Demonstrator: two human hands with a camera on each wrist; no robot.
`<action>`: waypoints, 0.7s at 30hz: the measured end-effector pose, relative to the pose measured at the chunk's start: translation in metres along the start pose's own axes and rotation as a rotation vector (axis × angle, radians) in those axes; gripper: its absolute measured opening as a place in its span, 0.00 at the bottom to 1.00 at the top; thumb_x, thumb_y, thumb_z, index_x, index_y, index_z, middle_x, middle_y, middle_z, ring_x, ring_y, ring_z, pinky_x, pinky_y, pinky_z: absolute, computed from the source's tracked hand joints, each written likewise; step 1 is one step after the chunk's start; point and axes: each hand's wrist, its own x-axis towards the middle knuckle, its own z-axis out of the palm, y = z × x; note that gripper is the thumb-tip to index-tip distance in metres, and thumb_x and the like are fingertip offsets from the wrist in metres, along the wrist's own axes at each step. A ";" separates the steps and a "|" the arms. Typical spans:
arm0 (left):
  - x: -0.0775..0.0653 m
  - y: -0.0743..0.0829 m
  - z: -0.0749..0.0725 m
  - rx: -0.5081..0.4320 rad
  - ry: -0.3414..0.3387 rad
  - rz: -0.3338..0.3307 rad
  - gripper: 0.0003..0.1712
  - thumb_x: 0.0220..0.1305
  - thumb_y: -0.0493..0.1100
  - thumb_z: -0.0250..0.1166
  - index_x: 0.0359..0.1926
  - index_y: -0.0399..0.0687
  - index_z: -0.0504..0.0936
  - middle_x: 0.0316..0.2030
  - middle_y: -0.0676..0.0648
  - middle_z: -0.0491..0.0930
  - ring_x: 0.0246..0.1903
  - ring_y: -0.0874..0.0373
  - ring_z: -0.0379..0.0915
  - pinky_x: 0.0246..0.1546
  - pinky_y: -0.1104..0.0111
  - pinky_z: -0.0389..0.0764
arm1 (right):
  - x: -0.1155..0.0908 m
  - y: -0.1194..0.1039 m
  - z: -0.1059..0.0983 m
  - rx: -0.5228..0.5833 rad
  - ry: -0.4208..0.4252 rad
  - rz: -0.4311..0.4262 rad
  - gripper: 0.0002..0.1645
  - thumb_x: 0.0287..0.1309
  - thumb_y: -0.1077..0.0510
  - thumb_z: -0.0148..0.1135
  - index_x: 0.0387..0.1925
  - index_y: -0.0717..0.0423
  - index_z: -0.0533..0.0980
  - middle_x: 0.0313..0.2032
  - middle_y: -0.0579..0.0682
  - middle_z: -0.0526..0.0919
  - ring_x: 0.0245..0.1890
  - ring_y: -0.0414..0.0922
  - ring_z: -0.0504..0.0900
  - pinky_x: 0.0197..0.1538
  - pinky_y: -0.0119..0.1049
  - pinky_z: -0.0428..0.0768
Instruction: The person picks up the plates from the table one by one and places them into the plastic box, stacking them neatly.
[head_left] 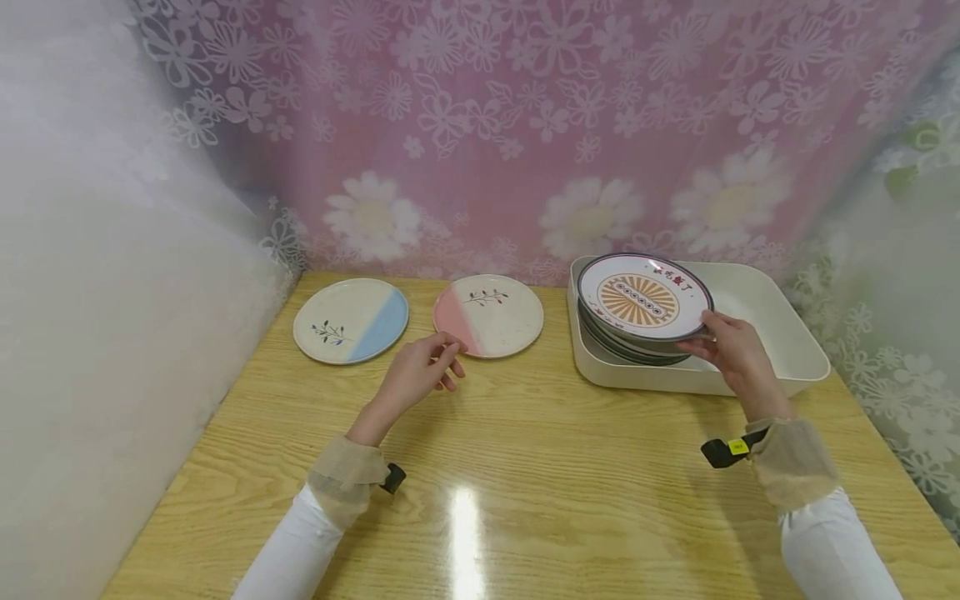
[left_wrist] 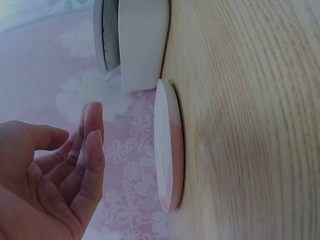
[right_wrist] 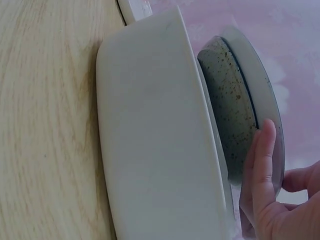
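Observation:
My right hand pinches the rim of a white plate with a dark edge, an orange sunburst centre and red characters. This plate is tilted above a stack of plates in the left part of a cream basin. In the right wrist view, a speckled underside shows next to the fingers. With its fingers loosely bent and holding nothing, my left hand hovers near the front edge of a pink-and-cream plate. Left of that lies a blue-and-cream plate.
The wooden table runs back to a pink flowered curtain. A pale wall covering borders the left side, and a flowered sheet hangs on the right. The basin walls rise around the stacked plates.

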 end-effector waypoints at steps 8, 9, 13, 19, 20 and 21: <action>0.000 -0.001 0.000 -0.007 -0.008 -0.005 0.13 0.80 0.44 0.53 0.51 0.45 0.82 0.31 0.46 0.86 0.29 0.44 0.86 0.34 0.54 0.87 | -0.003 0.003 -0.006 -0.012 -0.017 -0.013 0.47 0.78 0.48 0.47 0.79 0.66 0.36 0.36 0.44 0.78 0.31 0.38 0.86 0.40 0.30 0.86; 0.000 -0.002 0.000 -0.007 -0.008 -0.007 0.13 0.80 0.44 0.53 0.51 0.45 0.82 0.32 0.46 0.86 0.29 0.44 0.86 0.34 0.53 0.87 | -0.004 0.003 -0.006 -0.011 -0.009 -0.019 0.46 0.78 0.47 0.47 0.79 0.65 0.38 0.37 0.45 0.77 0.31 0.39 0.86 0.40 0.30 0.86; 0.000 -0.002 -0.001 -0.011 -0.005 -0.021 0.14 0.80 0.44 0.53 0.52 0.46 0.82 0.32 0.46 0.86 0.29 0.46 0.86 0.36 0.51 0.86 | -0.010 0.004 -0.006 -0.004 0.059 -0.050 0.42 0.77 0.46 0.50 0.79 0.61 0.47 0.39 0.46 0.75 0.29 0.39 0.87 0.38 0.31 0.87; 0.001 -0.007 -0.012 -0.020 0.033 -0.031 0.14 0.80 0.44 0.53 0.52 0.43 0.82 0.35 0.39 0.86 0.30 0.41 0.86 0.36 0.50 0.86 | -0.020 0.006 0.000 0.028 0.163 -0.105 0.13 0.76 0.49 0.52 0.54 0.45 0.63 0.36 0.46 0.73 0.24 0.39 0.83 0.31 0.30 0.85; 0.001 -0.008 -0.015 -0.020 0.047 -0.030 0.14 0.80 0.44 0.53 0.53 0.43 0.82 0.35 0.38 0.86 0.31 0.40 0.86 0.36 0.50 0.86 | -0.022 0.006 0.001 0.030 0.180 -0.111 0.10 0.76 0.49 0.52 0.50 0.43 0.62 0.36 0.46 0.72 0.23 0.38 0.82 0.30 0.29 0.85; 0.002 -0.009 -0.019 -0.013 0.064 -0.031 0.14 0.80 0.44 0.53 0.52 0.43 0.83 0.35 0.37 0.86 0.31 0.40 0.86 0.36 0.51 0.86 | -0.023 0.006 0.002 0.030 0.194 -0.119 0.08 0.76 0.50 0.52 0.48 0.42 0.62 0.36 0.46 0.72 0.23 0.38 0.82 0.29 0.29 0.84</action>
